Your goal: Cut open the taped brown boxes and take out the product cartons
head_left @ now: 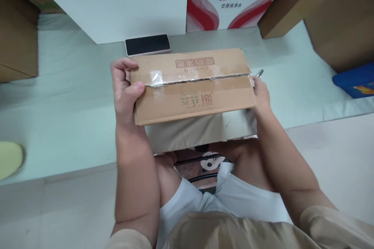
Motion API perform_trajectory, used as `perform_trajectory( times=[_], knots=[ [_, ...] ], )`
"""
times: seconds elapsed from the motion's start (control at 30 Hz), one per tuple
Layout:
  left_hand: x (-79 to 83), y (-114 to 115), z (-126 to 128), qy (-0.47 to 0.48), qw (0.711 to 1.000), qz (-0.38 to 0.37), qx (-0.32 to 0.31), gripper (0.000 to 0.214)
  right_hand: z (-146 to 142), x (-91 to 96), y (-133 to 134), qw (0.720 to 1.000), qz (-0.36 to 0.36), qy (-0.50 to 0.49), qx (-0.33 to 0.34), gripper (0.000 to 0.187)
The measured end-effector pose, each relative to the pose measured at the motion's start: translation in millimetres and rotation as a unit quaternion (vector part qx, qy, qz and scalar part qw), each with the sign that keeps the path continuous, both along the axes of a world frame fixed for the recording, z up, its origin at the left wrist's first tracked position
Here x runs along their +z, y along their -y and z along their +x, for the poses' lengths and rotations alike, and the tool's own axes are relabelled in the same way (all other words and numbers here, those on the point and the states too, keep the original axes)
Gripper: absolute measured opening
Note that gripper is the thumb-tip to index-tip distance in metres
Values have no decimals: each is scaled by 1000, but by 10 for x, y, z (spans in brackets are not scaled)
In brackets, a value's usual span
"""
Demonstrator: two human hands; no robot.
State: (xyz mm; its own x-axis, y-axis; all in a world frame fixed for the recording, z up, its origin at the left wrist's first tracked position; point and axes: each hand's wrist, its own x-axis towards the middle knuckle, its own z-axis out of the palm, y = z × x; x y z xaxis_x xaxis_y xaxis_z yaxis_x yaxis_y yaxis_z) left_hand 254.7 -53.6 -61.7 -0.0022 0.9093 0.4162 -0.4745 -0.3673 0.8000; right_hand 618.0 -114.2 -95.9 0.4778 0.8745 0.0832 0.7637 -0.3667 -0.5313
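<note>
A brown cardboard box (195,101) is held up in front of me, with printed writing upside down on its top. Clear tape (156,78) crosses the middle seam, where a dark, ragged slit runs lengthwise. My left hand (126,89) grips the box's left end, thumb on the top and fingers around the far corner. At the right end, my right hand (261,92) is closed around a slim silver-grey object (260,73); only its tip shows, so its kind is unclear. That hand is against the box's right edge, its fingers partly hidden.
Behind the box, a phone (148,44) lies on the pale green table cover (78,116). A white box (140,4), a red-and-white carton (233,2) and brown cartons (344,23) stand at the back. A blue item (355,81) is at right, a yellow-green one (10,159) at left.
</note>
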Motion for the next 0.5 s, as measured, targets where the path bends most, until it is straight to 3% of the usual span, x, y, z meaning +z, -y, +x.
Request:
perform_trajectory(
  times=[0.07,0.17,0.3,0.5],
  knots=[
    [-21,-19,-4,-4,1000,-3,-2,46,-76,43,-1,996,-80,34,-22,35],
    [-60,-44,-17,-4,1000,-6,2,49,-156,132,-7,989,-122,57,-63,27],
    [-98,-54,-35,-4,1000,0,-19,51,-101,232,-36,991,-76,11,-106,20],
    [-55,39,-40,-84,996,12,-28,52,-52,313,-25,988,-18,-90,-121,32]
  ],
)
